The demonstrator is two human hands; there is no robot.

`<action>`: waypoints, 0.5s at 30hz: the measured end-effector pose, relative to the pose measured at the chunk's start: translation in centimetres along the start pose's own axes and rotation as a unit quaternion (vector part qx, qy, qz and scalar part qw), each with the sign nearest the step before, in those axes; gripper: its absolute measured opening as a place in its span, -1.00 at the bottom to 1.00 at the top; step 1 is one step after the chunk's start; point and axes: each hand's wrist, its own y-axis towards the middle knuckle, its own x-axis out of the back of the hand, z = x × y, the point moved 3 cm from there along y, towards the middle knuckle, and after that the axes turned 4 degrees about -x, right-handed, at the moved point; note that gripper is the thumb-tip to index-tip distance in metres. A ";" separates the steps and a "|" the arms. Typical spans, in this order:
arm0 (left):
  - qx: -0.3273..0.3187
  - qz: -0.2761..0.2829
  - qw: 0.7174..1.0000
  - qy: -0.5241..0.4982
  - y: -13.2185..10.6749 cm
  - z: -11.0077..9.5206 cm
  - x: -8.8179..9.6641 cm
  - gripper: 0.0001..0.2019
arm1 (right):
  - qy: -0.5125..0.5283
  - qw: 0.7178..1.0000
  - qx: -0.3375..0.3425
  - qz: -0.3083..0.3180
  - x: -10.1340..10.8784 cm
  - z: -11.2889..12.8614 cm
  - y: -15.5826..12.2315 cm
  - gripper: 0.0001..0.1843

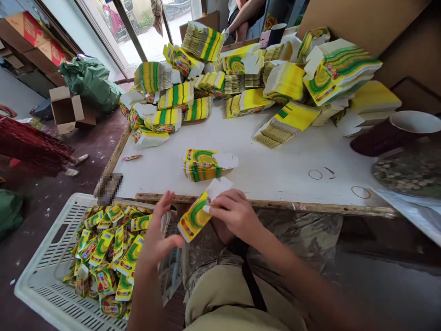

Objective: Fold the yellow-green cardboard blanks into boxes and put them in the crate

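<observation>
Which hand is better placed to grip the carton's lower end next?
Left, I'd say: the left hand is open, looks empty and sits beside that end of the carton. The right hand is already holding the upper, flap end.

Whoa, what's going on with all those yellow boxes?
A person's right hand is holding one yellow box near the table's front edge, with its white flaps showing. The left hand is open beside it, holding nothing. One small stack sits just ahead, and more stacks crowd the back. On the left, a white basket holds a big heap of yellow boxes.
</observation>
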 end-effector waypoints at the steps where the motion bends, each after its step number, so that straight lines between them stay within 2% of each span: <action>1: 0.008 0.045 0.997 0.055 -0.1 -0.1 -0.6 0.09 | 0.002 0.999 0.025 0.026 -0.1 0.6 -0.1 -0.76; 3: 0.032 0.103 0.985 0.131 -0.4 0.1 -2.2 -0.13 | 0.029 0.998 0.033 0.052 -0.3 1.7 -0.4 -0.77; 4: 0.039 0.111 0.981 0.151 -0.5 0.3 -3.0 -0.28 | 0.052 0.998 0.008 0.042 -0.4 1.9 -0.5 -0.76; 6: 0.036 0.104 0.980 0.166 -0.8 0.7 -4.4 -0.44 | 0.115 0.989 -0.095 -0.019 -0.6 1.6 -0.7 -0.56; 8: 0.008 0.090 0.982 0.164 -1.3 0.9 -5.2 -0.38 | 0.222 0.948 -0.219 -0.061 -1.1 0.8 -1.1 -0.32; 9: -0.009 0.089 0.983 0.162 -1.6 1.0 -5.5 -0.34 | 0.300 0.913 -0.271 -0.052 -1.6 0.5 -1.3 -0.28; 10: -0.027 0.091 0.983 0.160 -1.8 1.0 -5.8 -0.30 | 0.387 0.867 -0.314 -0.022 -2.3 0.3 -1.4 -0.27; 13: -0.100 0.103 0.976 0.166 -2.5 0.9 -6.5 -0.22 | 0.598 0.695 -0.385 0.109 -4.1 0.8 -1.8 -0.28; 14: -0.124 0.106 0.972 0.170 -2.7 0.9 -6.6 -0.22 | 0.628 0.655 -0.397 0.137 -4.5 1.0 -2.0 -0.29; 15: -0.141 0.110 0.969 0.173 -2.8 0.9 -6.8 -0.23 | 0.642 0.633 -0.404 0.152 -4.8 1.2 -2.1 -0.30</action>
